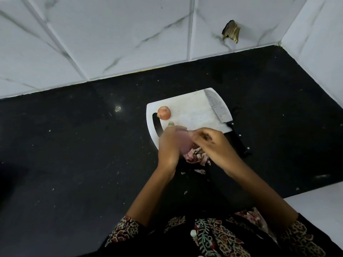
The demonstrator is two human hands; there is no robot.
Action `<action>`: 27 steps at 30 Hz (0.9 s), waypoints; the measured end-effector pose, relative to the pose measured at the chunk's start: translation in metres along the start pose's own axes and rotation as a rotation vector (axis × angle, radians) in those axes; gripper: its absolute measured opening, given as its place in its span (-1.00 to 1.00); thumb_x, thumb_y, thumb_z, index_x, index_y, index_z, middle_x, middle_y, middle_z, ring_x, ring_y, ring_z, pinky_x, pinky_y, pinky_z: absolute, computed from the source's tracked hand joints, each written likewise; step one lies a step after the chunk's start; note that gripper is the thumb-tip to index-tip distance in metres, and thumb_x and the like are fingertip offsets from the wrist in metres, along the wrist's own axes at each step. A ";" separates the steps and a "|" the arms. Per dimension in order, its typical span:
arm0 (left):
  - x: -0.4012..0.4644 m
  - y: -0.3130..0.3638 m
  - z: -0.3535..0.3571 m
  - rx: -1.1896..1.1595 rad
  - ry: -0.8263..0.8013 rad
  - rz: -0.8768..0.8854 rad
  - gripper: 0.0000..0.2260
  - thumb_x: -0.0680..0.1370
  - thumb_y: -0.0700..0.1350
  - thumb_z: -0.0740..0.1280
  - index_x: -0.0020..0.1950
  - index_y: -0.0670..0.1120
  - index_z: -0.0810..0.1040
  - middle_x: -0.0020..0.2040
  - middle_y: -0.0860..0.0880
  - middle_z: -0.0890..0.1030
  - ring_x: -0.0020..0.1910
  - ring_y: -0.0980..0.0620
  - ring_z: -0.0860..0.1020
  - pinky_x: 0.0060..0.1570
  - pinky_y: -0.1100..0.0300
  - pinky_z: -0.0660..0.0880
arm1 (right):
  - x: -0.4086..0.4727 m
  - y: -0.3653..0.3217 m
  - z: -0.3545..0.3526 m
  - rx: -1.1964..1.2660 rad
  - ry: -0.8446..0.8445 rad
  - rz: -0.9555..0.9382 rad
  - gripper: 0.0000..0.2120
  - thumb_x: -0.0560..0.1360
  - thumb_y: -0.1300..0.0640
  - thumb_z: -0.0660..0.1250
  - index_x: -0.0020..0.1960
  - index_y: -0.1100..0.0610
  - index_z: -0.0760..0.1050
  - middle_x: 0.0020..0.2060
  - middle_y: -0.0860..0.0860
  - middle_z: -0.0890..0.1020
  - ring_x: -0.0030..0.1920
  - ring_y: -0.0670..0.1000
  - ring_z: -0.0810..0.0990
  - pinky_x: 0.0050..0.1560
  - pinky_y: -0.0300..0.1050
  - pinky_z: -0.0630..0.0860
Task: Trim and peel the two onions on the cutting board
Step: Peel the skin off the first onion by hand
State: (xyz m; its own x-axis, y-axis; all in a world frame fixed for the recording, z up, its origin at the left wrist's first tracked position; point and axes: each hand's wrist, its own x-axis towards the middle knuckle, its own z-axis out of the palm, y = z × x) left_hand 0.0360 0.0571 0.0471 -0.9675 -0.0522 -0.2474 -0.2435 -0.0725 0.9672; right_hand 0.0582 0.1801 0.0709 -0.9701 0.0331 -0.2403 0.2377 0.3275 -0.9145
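I held one onion (182,140) in my left hand (168,143), fingers wrapped round it, just over the near edge of the cutting board (189,110). Its surface showed pale pink and smooth, so most of its dry skin looked to be off already. My right hand (211,143) was curled against the onion's right side, fingertips pinching at what I took to be a last strip of skin; the blur there kept me from telling exactly what they had hold of.

A heap of peelings (197,157) lay on the desk right below my hands, touching the board's near edge, with a few stray flakes nearer to me.

The second onion (164,112) sat on the board near its left edge, beside the handle slot, with its orange-brown skin on and a tuft showing at one end. It looked untouched.

The knife (218,108) lay along the board's right edge, blade on the board and its handle sticking out over the near right corner onto the desk; neither hand was on it.

By my reckoning I was about halfway: the first onion nearly finished, the second waiting for both trimming and peeling.
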 end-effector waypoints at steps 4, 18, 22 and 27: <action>0.000 -0.001 0.000 0.062 -0.031 0.086 -0.64 0.68 -0.01 0.04 -0.12 -0.06 0.56 -0.24 -0.02 0.62 -0.20 0.10 0.60 -0.12 0.16 0.54 | 0.000 -0.004 0.003 0.061 -0.002 0.053 -0.81 0.37 0.04 0.48 -0.04 0.05 0.62 -0.16 -0.02 0.69 -0.08 -0.04 0.67 0.06 -0.01 0.59; 0.003 -0.003 -0.001 0.017 -0.010 -0.005 -0.61 0.68 -0.02 0.04 -0.13 -0.07 0.59 -0.13 -0.07 0.63 -0.08 0.01 0.61 0.10 0.00 0.53 | 0.000 0.004 0.002 0.074 0.236 -0.077 -0.74 0.41 0.15 0.10 -0.44 0.18 0.29 -0.58 -0.11 0.28 -0.51 -0.13 0.23 -0.43 -0.17 0.16; 0.001 -0.001 0.000 0.051 0.001 0.057 -0.63 0.68 -0.03 0.05 -0.12 -0.09 0.58 -0.18 -0.05 0.62 -0.14 0.05 0.60 0.01 0.06 0.54 | -0.001 0.001 0.002 -0.031 0.157 -0.056 -0.56 0.57 -0.05 0.23 -0.42 0.09 0.26 -0.56 -0.12 0.31 -0.49 -0.14 0.29 -0.41 -0.21 0.25; -0.001 -0.001 0.002 0.102 -0.028 0.145 -0.67 0.68 -0.06 0.05 -0.11 -0.10 0.55 -0.23 -0.03 0.60 -0.22 0.14 0.58 -0.16 0.28 0.51 | 0.003 0.000 0.007 0.105 0.034 0.081 -0.77 0.39 0.00 0.47 -0.03 0.08 0.56 -0.13 -0.02 0.66 -0.07 -0.03 0.65 -0.01 -0.06 0.61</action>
State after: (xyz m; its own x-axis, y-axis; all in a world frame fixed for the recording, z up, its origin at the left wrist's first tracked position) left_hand 0.0374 0.0595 0.0464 -0.9941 -0.0267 -0.1047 -0.1056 0.0355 0.9938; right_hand 0.0562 0.1741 0.0678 -0.9483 0.0879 -0.3050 0.3171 0.2217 -0.9221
